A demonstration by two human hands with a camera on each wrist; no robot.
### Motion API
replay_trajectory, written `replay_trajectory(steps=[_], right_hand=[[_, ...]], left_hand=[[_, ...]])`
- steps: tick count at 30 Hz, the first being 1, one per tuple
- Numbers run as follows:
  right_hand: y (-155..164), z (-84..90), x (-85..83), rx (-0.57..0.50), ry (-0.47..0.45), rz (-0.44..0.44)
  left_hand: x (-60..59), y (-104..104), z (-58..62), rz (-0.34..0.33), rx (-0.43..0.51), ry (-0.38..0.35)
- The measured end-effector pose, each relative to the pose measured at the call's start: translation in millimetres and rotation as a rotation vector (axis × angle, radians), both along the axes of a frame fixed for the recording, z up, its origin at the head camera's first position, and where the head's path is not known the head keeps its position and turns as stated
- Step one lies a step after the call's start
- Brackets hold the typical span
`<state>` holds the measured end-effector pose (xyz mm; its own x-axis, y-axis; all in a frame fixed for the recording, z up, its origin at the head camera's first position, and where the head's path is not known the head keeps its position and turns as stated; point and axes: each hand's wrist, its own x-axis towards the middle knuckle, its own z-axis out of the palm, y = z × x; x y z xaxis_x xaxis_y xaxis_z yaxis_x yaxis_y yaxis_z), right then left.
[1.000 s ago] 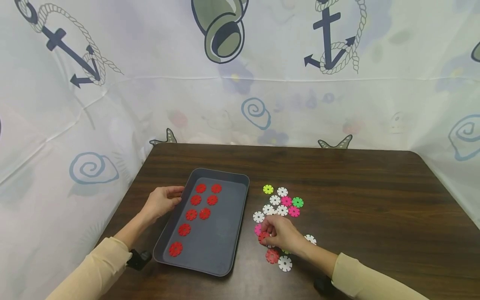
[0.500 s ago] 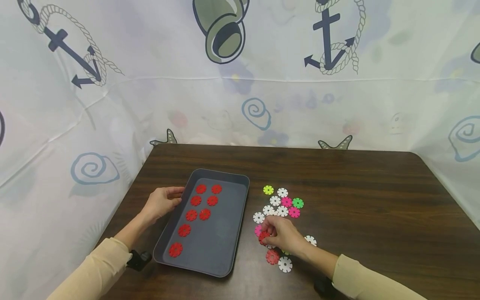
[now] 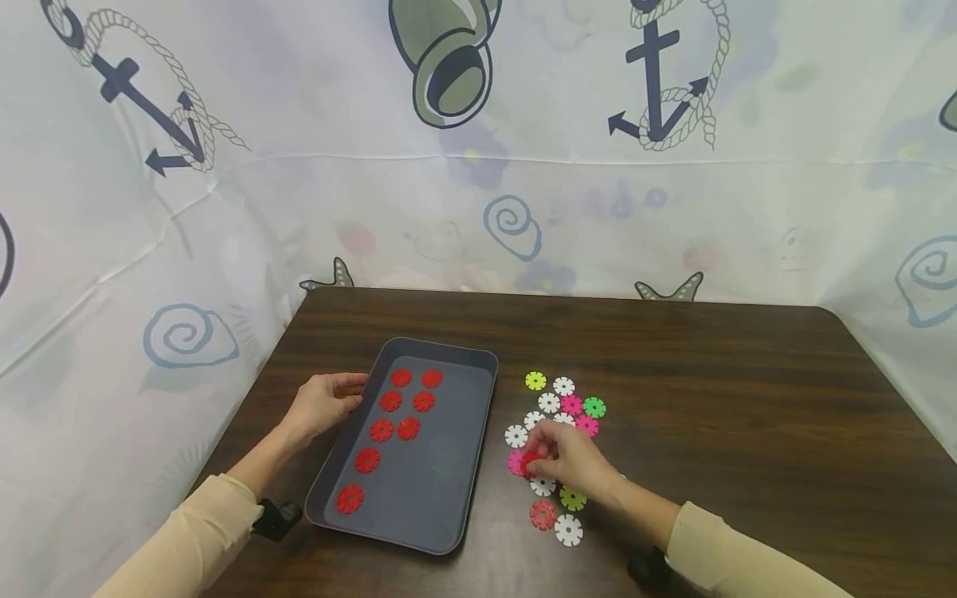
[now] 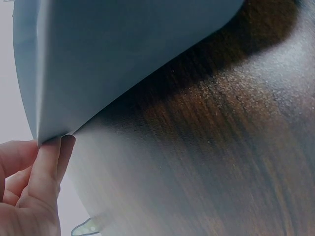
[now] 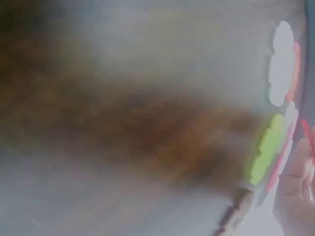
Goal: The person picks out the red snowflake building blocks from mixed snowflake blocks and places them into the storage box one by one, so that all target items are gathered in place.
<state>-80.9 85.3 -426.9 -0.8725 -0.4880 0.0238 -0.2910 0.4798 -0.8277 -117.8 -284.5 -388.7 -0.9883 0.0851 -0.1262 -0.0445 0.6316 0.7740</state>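
Note:
My right hand (image 3: 571, 457) pinches a red notched plastic disc (image 3: 529, 463) between thumb and fingertips, above the loose discs on the table. In the right wrist view, that red disc (image 5: 308, 135) shows only as a thin edge at the fingers. On the left, a dark grey rectangular tray (image 3: 441, 507) holds several red discs (image 3: 367, 459), most of them in pairs. My left hand (image 3: 325, 405) touches the tray's left side with extended fingers. The left wrist view shows the left fingertips (image 4: 47, 157) right at the tray's wall (image 4: 108, 54).
Right of the tray lie white discs (image 3: 569, 530), pink discs (image 3: 586, 425), a green disc (image 3: 594, 406), yellow-green discs (image 3: 573, 498) and another red disc (image 3: 543, 514). The dark wooden table (image 3: 733, 399) ends at a patterned cloth (image 3: 598, 224) behind.
My right hand has moved slightly up and away from me with the red disc, uncovering a yellow-green disc and a white one. The left hand and tray have not moved.

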Motion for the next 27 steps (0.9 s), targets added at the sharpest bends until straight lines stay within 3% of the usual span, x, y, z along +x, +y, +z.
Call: replay_trajectory(steps=[14,27], right_hand=[[-14,19.4,-11.8,-0.12,-0.092,-0.029],[-64,33.1,-21.2,-0.249,-0.112,0.015]], left_hand=[[-1.4,1,-2.1,0.008,-0.008,0.01],[-1.7,3,-0.6,0.019,-0.001,-0.004]])
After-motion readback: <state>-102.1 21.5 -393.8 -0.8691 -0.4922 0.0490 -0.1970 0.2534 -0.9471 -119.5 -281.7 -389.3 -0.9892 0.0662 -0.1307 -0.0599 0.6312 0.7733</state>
